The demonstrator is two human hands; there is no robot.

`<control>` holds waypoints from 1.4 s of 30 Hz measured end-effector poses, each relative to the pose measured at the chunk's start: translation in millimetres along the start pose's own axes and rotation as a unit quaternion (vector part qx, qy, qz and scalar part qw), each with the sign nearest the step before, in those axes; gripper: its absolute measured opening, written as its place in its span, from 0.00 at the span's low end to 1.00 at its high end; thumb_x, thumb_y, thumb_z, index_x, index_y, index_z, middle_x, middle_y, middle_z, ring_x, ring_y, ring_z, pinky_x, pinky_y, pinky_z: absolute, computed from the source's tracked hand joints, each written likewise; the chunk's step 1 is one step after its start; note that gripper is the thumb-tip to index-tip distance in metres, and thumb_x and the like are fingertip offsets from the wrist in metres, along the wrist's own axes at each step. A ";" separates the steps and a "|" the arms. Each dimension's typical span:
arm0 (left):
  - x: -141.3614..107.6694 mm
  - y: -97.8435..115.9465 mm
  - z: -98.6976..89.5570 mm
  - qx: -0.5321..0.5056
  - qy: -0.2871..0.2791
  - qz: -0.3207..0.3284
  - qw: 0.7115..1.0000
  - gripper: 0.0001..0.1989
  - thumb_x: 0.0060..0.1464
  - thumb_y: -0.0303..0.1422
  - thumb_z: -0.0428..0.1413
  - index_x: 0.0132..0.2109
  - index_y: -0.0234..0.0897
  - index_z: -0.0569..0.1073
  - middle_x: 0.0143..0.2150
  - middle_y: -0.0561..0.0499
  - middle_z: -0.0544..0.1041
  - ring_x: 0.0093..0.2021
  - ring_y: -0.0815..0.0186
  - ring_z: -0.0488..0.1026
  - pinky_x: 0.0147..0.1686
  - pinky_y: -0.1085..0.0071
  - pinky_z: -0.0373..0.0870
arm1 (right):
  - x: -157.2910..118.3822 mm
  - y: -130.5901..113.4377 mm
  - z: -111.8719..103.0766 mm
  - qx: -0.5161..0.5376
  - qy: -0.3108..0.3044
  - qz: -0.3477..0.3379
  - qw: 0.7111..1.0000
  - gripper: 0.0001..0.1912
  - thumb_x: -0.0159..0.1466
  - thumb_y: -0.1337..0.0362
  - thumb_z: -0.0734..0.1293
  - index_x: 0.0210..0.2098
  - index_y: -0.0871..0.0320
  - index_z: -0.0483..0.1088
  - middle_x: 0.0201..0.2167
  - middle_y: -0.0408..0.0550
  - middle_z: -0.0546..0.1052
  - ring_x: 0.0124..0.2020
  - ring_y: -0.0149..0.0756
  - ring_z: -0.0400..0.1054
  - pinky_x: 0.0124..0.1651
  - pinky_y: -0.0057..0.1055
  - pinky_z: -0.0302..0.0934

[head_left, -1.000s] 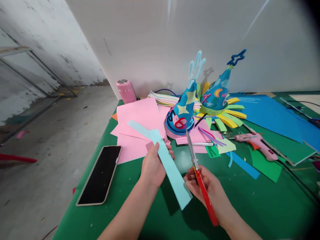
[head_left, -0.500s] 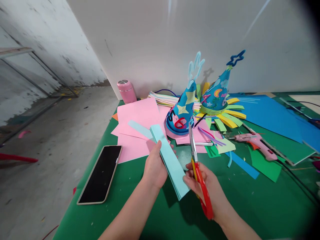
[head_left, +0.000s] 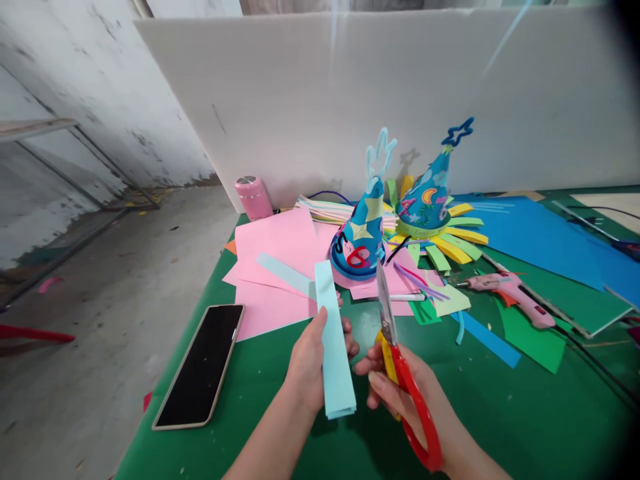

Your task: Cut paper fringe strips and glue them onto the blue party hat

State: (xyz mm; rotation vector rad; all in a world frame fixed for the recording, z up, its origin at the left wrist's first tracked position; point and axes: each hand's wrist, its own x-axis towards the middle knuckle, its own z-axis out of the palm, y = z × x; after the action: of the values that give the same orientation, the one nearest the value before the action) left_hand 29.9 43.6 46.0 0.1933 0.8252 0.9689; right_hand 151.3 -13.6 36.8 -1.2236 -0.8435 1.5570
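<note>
Swung straighter, the narrow pale-blue paper bundle (head_left: 335,347) now rests in my left hand (head_left: 309,363) alone, pinched above the green bench (head_left: 250,383), as my loosely curled right hand (head_left: 428,383) carries red-and-yellow-handled metal scissors (head_left: 401,365).

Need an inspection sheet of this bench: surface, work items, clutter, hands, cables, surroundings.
Surface: green table, small light specks on it.
Work items: layered light blue paper; red-and-yellow-handled scissors, blades pointing away from the person.
Clutter: phone, pink sheets, two decorated cone hats, pink glue gun, pink bottle.
Hands: left hand grips the light blue paper; right hand holds the scissors.
Cables: black cord runs from the glue gun toward the right edge.
Surroundings: pale panel behind the table; grey floor at left.
</note>
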 end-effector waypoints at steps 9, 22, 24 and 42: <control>-4.1 15.9 -16.8 0.096 -0.183 -0.048 0.977 0.19 0.57 0.41 0.38 0.45 0.34 0.66 0.20 0.54 0.65 0.12 0.75 0.57 0.18 0.73 0.53 | 0.1 11.8 -31.0 -0.024 0.060 0.013 0.998 0.19 0.48 0.52 0.68 0.32 0.57 0.63 0.23 0.42 0.67 0.15 0.20 0.50 0.14 0.20 0.42; -20.0 -7.9 -45.9 0.178 -0.270 -0.261 0.910 0.22 0.56 0.43 0.39 0.44 0.30 0.67 0.17 0.50 0.67 0.10 0.72 0.58 0.13 0.75 0.53 | 15.8 -18.8 -52.1 -0.037 0.028 -0.075 0.996 0.17 0.51 0.61 0.68 0.38 0.51 0.60 0.42 0.44 0.67 0.29 0.28 0.59 0.29 0.26 0.57; -19.9 -7.7 -43.3 0.163 -0.282 -0.260 0.909 0.22 0.56 0.42 0.39 0.44 0.30 0.68 0.17 0.51 0.67 0.10 0.74 0.56 0.13 0.75 0.52 | 14.8 -18.5 -53.5 -0.043 0.005 -0.068 0.997 0.18 0.51 0.60 0.68 0.40 0.51 0.60 0.33 0.41 0.67 0.27 0.27 0.56 0.28 0.25 0.55; -13.8 -18.0 -32.2 0.150 -0.232 -0.251 0.927 0.22 0.56 0.43 0.36 0.44 0.31 0.66 0.16 0.50 0.68 0.09 0.72 0.56 0.11 0.75 0.52 | 9.1 -10.3 -31.1 -0.022 0.121 -0.030 0.992 0.29 0.43 0.63 0.73 0.41 0.51 0.58 0.18 0.31 0.52 0.19 0.24 0.47 0.27 0.27 0.58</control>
State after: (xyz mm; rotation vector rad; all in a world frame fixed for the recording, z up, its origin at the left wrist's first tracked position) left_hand 15.2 15.8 22.5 0.4343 0.5351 0.2850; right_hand 183.5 -2.9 35.2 -1.3746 -0.7526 1.3160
